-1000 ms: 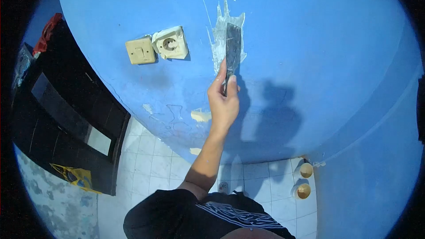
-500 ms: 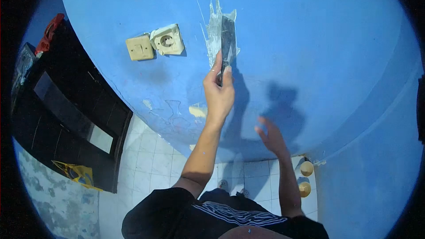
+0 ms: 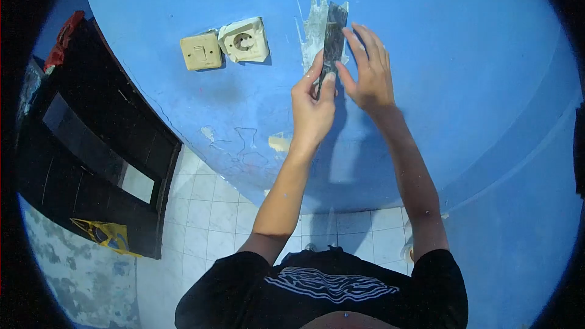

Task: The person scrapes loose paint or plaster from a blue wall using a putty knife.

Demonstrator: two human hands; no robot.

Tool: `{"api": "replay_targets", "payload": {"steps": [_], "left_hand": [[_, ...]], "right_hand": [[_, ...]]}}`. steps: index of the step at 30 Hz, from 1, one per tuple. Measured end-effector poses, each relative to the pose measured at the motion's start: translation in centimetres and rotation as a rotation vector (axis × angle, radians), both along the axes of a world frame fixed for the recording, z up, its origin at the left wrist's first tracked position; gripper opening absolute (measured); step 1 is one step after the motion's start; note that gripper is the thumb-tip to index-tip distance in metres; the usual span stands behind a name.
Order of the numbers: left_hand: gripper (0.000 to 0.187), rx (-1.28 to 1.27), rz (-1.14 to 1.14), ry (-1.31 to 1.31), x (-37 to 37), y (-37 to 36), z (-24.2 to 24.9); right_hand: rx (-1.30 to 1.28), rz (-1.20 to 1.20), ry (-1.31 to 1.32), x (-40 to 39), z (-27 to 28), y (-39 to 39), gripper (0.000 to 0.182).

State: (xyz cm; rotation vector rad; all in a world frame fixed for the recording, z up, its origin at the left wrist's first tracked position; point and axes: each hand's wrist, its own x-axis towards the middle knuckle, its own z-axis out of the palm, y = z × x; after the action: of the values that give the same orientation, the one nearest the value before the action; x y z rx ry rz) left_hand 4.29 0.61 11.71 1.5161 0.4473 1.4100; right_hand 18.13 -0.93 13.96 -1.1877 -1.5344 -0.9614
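Observation:
My left hand is closed around the lower end of a dark, flat-bladed scraper. The blade points up and overlaps a scraped grey-white patch on the blue wall. Beside the blade's right edge is my right hand, with fingers spread and fingertips close to the metal. Part of the scraper's lower end is hidden by my left fingers and thumb.
A cream light switch and a loose-looking socket are on the wall to the left. Lower down is a chipped yellowish spot. A dark door stands far left, above white floor tiles.
My right hand has risen from low on the right to beside the blade. The scraper and my left hand appear slightly higher and further right, as the whole view has shifted.

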Motion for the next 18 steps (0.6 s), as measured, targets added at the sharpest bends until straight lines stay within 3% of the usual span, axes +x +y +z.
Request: {"api": "replay_targets", "payload": {"steps": [7,13,18], "left_hand": [[0.052,-0.520,-0.495,-0.203,-3.1,0.1,1.3],[0.048,-0.606,-0.877,-0.332,-3.2,1.4,0.8],[0.048,-0.632,-0.881,-0.353,-2.8,1.4,1.2]], "right_hand": [[0.129,-0.078,-0.199,0.9,0.4,3.5,0.051],[0.221,-0.155,-0.361,2.2,2.8,3.3,0.035],[0.240,-0.119,-0.436,2.7,3.3,3.8,0.032]]}}
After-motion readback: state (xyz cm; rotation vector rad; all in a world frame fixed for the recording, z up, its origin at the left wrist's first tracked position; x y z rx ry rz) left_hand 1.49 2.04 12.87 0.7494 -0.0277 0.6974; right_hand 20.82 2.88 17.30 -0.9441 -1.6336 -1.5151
